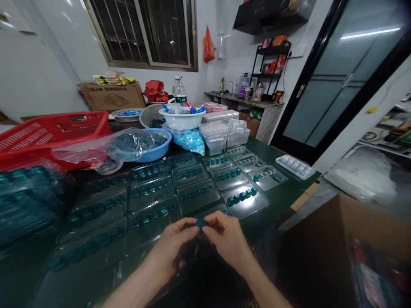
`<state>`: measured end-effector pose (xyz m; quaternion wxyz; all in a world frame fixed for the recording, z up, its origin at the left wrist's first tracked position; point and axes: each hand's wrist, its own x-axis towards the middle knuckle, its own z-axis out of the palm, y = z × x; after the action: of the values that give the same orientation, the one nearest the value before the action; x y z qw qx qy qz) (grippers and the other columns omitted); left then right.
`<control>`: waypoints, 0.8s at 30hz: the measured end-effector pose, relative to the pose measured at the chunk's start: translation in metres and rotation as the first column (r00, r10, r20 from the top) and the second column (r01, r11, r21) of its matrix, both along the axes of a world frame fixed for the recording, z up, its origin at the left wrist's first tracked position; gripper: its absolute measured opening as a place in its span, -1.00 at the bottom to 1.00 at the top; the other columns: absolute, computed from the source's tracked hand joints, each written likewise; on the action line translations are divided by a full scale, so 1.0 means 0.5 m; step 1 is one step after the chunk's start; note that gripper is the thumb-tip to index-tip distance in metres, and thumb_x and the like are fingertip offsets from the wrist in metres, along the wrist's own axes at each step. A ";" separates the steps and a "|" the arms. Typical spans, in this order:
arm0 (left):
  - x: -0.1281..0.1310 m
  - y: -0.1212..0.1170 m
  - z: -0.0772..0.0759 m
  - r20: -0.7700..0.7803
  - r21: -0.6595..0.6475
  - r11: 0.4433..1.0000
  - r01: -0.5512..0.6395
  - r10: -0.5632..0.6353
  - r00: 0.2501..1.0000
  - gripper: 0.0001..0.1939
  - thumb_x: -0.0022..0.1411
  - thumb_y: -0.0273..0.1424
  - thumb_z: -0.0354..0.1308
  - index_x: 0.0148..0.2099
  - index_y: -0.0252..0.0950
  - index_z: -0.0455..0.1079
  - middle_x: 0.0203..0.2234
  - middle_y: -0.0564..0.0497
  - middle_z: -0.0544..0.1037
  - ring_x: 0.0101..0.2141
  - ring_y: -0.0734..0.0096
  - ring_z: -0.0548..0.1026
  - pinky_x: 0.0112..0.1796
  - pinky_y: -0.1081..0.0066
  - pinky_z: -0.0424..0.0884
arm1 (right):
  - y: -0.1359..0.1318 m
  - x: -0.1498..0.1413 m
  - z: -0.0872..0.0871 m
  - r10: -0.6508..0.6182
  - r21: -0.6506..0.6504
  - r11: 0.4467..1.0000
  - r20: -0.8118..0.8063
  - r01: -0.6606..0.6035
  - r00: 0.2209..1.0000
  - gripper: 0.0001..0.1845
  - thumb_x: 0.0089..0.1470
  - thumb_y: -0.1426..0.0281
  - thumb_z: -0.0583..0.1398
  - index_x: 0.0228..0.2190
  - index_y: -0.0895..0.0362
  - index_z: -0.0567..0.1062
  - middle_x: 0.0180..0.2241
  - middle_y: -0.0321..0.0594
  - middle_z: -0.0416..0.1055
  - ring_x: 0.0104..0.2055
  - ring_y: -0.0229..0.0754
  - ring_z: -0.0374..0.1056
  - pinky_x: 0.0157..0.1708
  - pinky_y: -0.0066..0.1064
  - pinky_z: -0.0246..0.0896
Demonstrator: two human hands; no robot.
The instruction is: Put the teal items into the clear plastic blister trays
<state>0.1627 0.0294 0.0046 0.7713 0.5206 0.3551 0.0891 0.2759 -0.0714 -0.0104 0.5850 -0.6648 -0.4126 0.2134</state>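
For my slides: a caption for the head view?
Left hand and right hand pinch a small teal piece above clear plastic trays.

Bright indoor light, with a white streak of glare on the black-framed frosted-glass door (pixel 369 33) well beyond the right hand (pixel 227 241); deep shadow below the left hand (pixel 171 248); wide-angle bending and soft blur toward the frame edges.

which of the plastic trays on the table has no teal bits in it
The pale tray at the far right end of the rows. It looks white and unfilled, while the clear blister trays beside it hold rows of teal pieces.
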 end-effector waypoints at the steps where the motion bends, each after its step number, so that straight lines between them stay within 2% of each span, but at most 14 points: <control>1: -0.003 0.001 0.002 -0.021 0.020 1.000 0.001 0.000 1.000 -0.72 -0.07 -0.27 0.17 -0.26 -0.26 0.31 -0.60 0.08 0.39 -0.68 0.51 0.35 -0.82 0.63 -0.04 | 0.002 0.002 -0.001 0.013 -0.027 1.000 0.007 -0.013 1.000 -0.89 -0.09 0.47 0.12 -0.41 0.15 0.42 -0.54 -0.29 0.37 -0.54 -0.31 0.28 -0.57 -0.53 0.17; 5: -0.010 0.003 0.002 -0.088 0.090 0.996 0.012 -0.004 0.996 -0.67 -0.09 -0.23 0.17 -0.26 -0.28 0.31 -0.66 0.10 0.37 -0.73 0.54 0.30 -0.82 0.62 -0.05 | 0.011 0.004 -0.010 0.063 -0.099 0.993 -0.008 -0.064 0.998 -0.94 -0.11 0.48 0.12 -0.47 0.15 0.39 -0.60 -0.33 0.35 -0.62 -0.34 0.26 -0.63 -0.56 0.13; 9: -0.011 0.007 -0.016 -0.141 0.170 0.985 -0.005 0.030 0.990 -0.62 -0.14 -0.20 0.19 -0.25 -0.27 0.33 -0.64 0.08 0.40 -0.75 0.56 0.26 -0.82 0.62 -0.08 | 0.018 0.001 -0.023 0.087 -0.120 0.989 -0.046 -0.091 0.995 -0.96 -0.12 0.49 0.12 -0.52 0.17 0.39 -0.64 -0.36 0.33 -0.66 -0.36 0.24 -0.69 -0.59 0.08; 13: -0.005 0.008 -0.022 -0.175 0.229 0.973 0.014 0.027 0.984 -0.68 -0.10 -0.22 0.16 -0.29 -0.28 0.35 -0.67 0.09 0.39 -0.78 0.60 0.20 -0.82 0.61 -0.06 | 0.022 0.003 -0.025 0.117 -0.128 0.984 -0.055 -0.123 0.992 -0.91 -0.13 0.51 0.10 -0.59 0.18 0.38 -0.67 -0.38 0.30 -0.66 -0.37 0.21 -0.69 -0.59 0.05; 19: 0.010 0.007 -0.010 -0.191 0.284 0.958 0.045 0.011 0.982 -0.82 -0.08 -0.33 0.12 -0.37 -0.29 0.36 -0.74 0.13 0.34 -0.80 0.62 0.15 -0.83 0.60 -0.04 | 0.029 -0.002 -0.026 -0.001 -0.102 0.995 0.018 0.003 1.000 -0.89 -0.17 0.54 0.07 -0.64 0.18 0.33 -0.67 -0.40 0.20 -0.61 -0.38 0.13 -0.63 -0.58 0.00; 24: 0.018 0.007 -0.017 -0.167 0.245 0.969 0.012 0.030 0.986 -0.85 -0.07 -0.38 0.09 -0.36 -0.28 0.36 -0.76 0.15 0.30 -0.80 0.62 0.15 -0.83 0.62 -0.08 | 0.028 -0.026 -0.021 -0.095 0.029 0.995 -0.067 0.097 0.993 -0.89 -0.05 0.49 0.04 -0.57 0.17 0.29 -0.62 -0.39 0.18 -0.57 -0.38 0.13 -0.58 -0.57 0.03</control>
<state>0.1717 0.0331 -0.0041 0.6679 0.6160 0.4078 0.0911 0.2629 -0.0575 -0.0208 0.6184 -0.6670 -0.3644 0.2000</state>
